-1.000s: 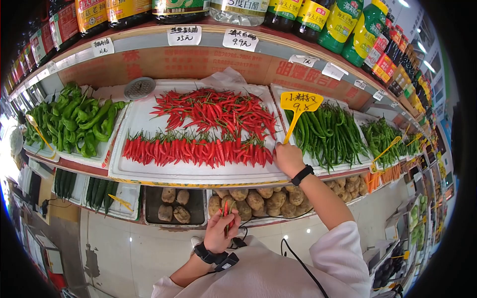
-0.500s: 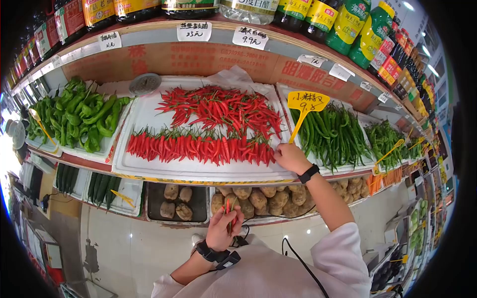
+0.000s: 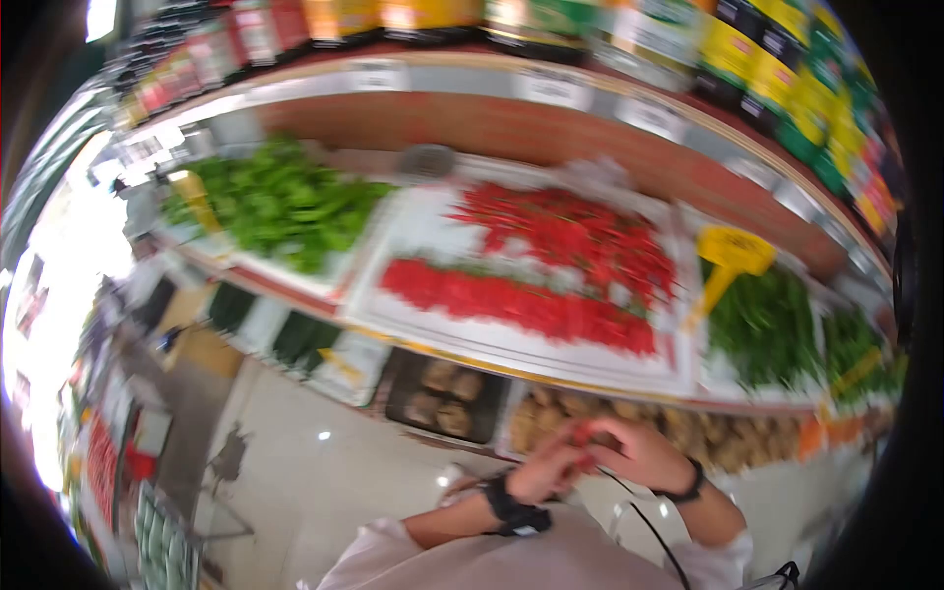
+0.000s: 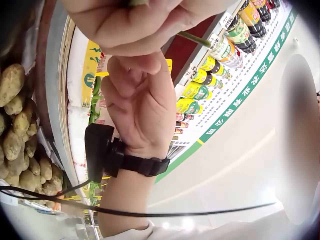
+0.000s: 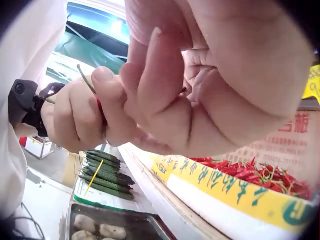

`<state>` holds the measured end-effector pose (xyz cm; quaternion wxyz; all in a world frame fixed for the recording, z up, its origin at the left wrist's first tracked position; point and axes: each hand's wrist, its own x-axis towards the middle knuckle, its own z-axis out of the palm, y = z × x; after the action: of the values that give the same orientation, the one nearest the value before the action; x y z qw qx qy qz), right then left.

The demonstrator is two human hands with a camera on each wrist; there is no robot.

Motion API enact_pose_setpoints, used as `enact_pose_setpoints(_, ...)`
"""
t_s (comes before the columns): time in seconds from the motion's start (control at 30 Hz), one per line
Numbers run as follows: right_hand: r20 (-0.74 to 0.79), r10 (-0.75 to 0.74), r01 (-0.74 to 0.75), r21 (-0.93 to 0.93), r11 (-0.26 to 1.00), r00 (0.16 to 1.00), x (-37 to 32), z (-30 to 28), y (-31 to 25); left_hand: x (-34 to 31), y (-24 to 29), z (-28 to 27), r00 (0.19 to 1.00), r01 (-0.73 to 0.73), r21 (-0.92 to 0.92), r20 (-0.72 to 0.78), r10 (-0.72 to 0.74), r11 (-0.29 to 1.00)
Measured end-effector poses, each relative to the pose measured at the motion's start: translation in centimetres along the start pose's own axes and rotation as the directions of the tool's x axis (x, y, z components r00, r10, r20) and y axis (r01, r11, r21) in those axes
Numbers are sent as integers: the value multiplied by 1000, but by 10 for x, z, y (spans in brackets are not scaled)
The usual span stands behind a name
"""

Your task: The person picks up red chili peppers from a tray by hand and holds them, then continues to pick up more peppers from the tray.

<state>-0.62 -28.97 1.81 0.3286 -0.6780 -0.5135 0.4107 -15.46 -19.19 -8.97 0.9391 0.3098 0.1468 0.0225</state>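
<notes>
My left hand [image 3: 544, 474] and right hand [image 3: 644, 455] meet in front of my body, below the vegetable shelf. Small red chili peppers [image 5: 101, 106] stick out between the curled left fingers, a green stem [image 4: 196, 39] showing in the left wrist view. The right fingers curl in against the left hand, with red showing at their tips in the blurred head view; their grip is partly hidden. Behind, on a white foam tray [image 3: 433, 339], lie a neat row of red chilies [image 3: 521, 303] and a looser pile of red chilies [image 3: 580, 228].
Green peppers [image 3: 280, 202] lie left of the tray, long green chilies [image 3: 762, 320] right of it beside a yellow price sign [image 3: 736, 251]. Potatoes [image 4: 22, 120] and cucumbers [image 5: 106, 175] sit on the lower shelf; bottles [image 3: 649, 39] stand above. A black cable [image 4: 150, 214] hangs near the hands.
The right hand has left the right end of the chili row and come down to the left hand. The head view has turned, so the shelf now appears shifted right and tilted.
</notes>
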Motion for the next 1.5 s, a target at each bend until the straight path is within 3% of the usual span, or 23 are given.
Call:
enact_pose_setpoints(0.03, -32, 34, -31, 83, 996, 999, 0, 4, 3, 1, 0, 3, 998, -46, 31, -33, 47, 998)
enact_pose_setpoints(0.1, -89, -8, 18, 109, 994, 996, 0, 3, 15, 3, 2, 5, 995, -87, 35, 60, 85, 996)
enact_pose_setpoints(0.27, -172, 91, -80, 72, 994, 981, -1, 0, 12, 4, 3, 0, 985, -132, 67, 120, 124, 989)
enact_pose_setpoints(0.33, -261, 101, -48, 202, 978, 960, 2, -4, 8, 5, 4, -4, 987, -130, 55, 106, 124, 990)
enact_pose_setpoints(0.47, -240, 196, -90, 392, 916, 951, 5, -1, 4, 5, 6, -7, 987, -154, 107, 62, 148, 982)
enact_pose_setpoints(0.53, -163, 150, -59, 460, 886, 975, 6, -4, 11, 7, -1, -7, 985, -171, 118, 44, 167, 978)
enact_pose_setpoints(0.57, -157, 124, -60, 361, 931, 980, 6, -6, 2, 0, 6, -3, 979, -203, 180, 27, 201, 963)
enact_pose_setpoints(0.6, -174, 25, 30, 302, 953, 984, 7, -10, 3, -2, 5, 1, 981, -185, 194, -23, 193, 963)
enact_pose_setpoints(0.63, -205, -6, 70, 311, 948, 979, 6, -16, 5, -5, 6, -1, 983, -176, 186, -20, 183, 967)
enact_pose_setpoints(0.7, -320, 102, -8, 283, 959, 942, 3, -39, -8, -13, 21, 7, 994, -105, 116, -13, 107, 988)
enact_pose_setpoints(0.77, -494, -13, -7, -37, 999, 869, 7, -75, -8, -9, 17, -3, 988, -154, 73, 33, 152, 985)
enact_pose_setpoints(0.83, -573, -258, 0, -410, 912, 778, 23, -106, -2, -10, 22, 0, 991, -134, 77, 15, 133, 988)
enact_pose_setpoints(0.97, -523, -221, -192, -623, 758, 823, 51, -133, 37, -12, 24, 6, 996, -87, 145, -4, 88, 986)
enact_pose_setpoints(1.1, -502, -147, -287, -684, 671, 852, 71, -132, 58, -15, 25, 5, 994, -99, 149, -27, 104, 984)
enact_pose_setpoints(1.2, -549, -100, -388, -696, 605, 830, 80, -129, 68, -17, 24, 0, 993, -102, 160, -44, 111, 982)
enact_pose_setpoints(1.27, -633, -89, -498, -681, 536, 769, 84, -126, 73, -17, 22, -4, 994, -109, 137, 4, 110, 985)
enact_pose_setpoints(1.37, -657, -70, -547, -678, 491, 751, 85, -122, 70, -17, 22, -4, 994, -107, 139, 3, 108, 984)
enact_pose_setpoints(1.4, -656, -70, -547, -679, 490, 751, 83, -119, 66, -17, 23, -4, 994, -108, 138, 3, 108, 984)
enact_pose_setpoints(1.47, -598, -218, -375, -703, 604, 772, 72, -110, 54, -16, 23, -5, 994, -106, 142, 6, 106, 984)
enact_pose_setpoints(1.5, -529, -163, -268, -642, 718, 833, 64, -102, 43, -16, 23, -5, 994, -106, 141, 5, 107, 984)
